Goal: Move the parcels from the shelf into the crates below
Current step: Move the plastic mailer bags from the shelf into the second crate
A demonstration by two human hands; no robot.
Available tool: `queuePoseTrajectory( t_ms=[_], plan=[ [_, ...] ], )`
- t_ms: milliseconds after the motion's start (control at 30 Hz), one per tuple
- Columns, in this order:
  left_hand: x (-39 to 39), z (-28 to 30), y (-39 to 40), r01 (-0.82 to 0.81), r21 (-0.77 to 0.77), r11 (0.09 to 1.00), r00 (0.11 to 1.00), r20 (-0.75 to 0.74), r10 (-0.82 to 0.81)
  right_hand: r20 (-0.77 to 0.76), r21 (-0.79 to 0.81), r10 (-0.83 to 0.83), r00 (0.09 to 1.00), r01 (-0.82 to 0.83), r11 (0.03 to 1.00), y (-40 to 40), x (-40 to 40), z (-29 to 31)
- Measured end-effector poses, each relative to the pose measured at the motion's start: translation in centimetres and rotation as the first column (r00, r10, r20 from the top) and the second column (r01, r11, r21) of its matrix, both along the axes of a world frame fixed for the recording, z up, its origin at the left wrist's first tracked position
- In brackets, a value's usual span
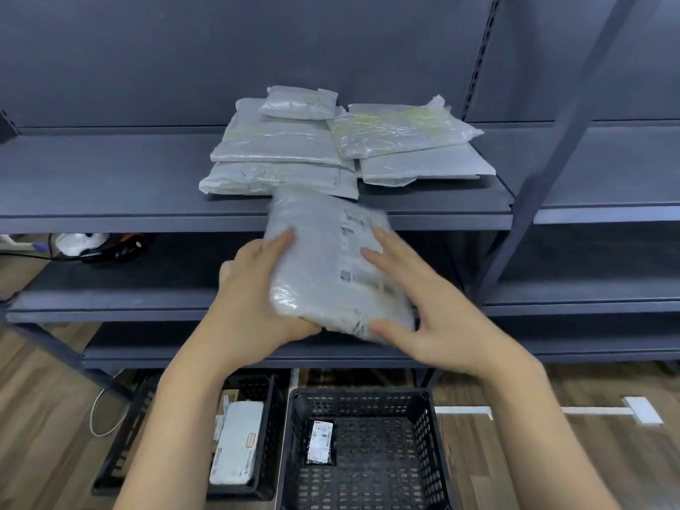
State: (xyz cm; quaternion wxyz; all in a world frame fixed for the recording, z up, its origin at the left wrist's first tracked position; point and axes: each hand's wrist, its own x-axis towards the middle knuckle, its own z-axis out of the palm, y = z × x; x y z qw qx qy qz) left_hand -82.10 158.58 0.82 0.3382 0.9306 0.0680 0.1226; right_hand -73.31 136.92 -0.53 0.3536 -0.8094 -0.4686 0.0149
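A grey poly-mailer parcel (331,266), label side up, sits in mid-air just in front of the shelf (110,200) edge, clamped between both hands: left hand (257,300) wrapped round its left side and underside, right hand (427,307) w/ fingers spread over the label and thumb at the near corner. Behind it, approx. five more mailers (294,149) lie stacked on the shelf. Step in hand: carry-down. Next move likely needs lowering it into the black mesh crate (434,436) directly below, which holds one small packet (321,441); a second crate (272,417) stands left of it.
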Motion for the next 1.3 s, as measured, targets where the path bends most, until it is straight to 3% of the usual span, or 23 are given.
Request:
queuePoseTrajectory(
  t_ms=[100, 267, 400, 500, 667, 767, 1033, 1300],
  plan=[
    [0.3, -1.1, -1.9, 0.108, 0.180, 0.978, 0.990, 0.065, -0.122, -0.141, 0.067, -0.005, 0.990, 0.015, 0.998, 1.4, -0.6, -1.4],
    [0.9, -3.1, -2.7, 0.069, 0.292, 0.954, 0.955, 0.256, -0.148, -0.333, 0.009, -0.193, 0.923, 0.208, 0.978, -0.7, 0.5, -2.9],
    [1.4, -3.1, -2.1, -0.008, 0.314, 0.949, 0.917, 0.382, -0.118, -0.443, -0.078, -0.256, 0.859, 0.248, 0.966, -1.1, 0.4, -3.9],
    [1.3, -3.2, -1.9, 0.003, 0.325, 0.946, 0.872, 0.462, -0.161, -0.469, 0.011, -0.249, 0.847, 0.287, 0.958, -0.7, 0.5, -4.3],
    [1.3, -3.5, -1.5, 0.003, 0.165, 0.986, 0.822, 0.561, -0.097, -0.371, 0.246, -0.249, 0.895, 0.353, 0.903, 0.1, 0.5, -2.7],
    [1.5, -3.5, -1.5, -0.003, 0.083, 0.997, 0.793, 0.607, -0.049, -0.267, 0.305, -0.294, 0.918, 0.370, 0.878, 0.7, 0.5, -2.3],
    [1.8, -5.1, -0.9, -0.046, 0.075, 0.996, 0.795, 0.607, -0.009, -0.073, 0.309, -0.341, 0.937, 0.347, 0.886, 1.6, 0.3, -2.8],
    [1.9, -6.9, -0.9, -0.060, 0.070, 0.996, 0.828, 0.560, 0.011, -0.109, 0.245, -0.368, 0.923, 0.384, 0.890, 1.8, 0.5, -4.5]
  ],
)
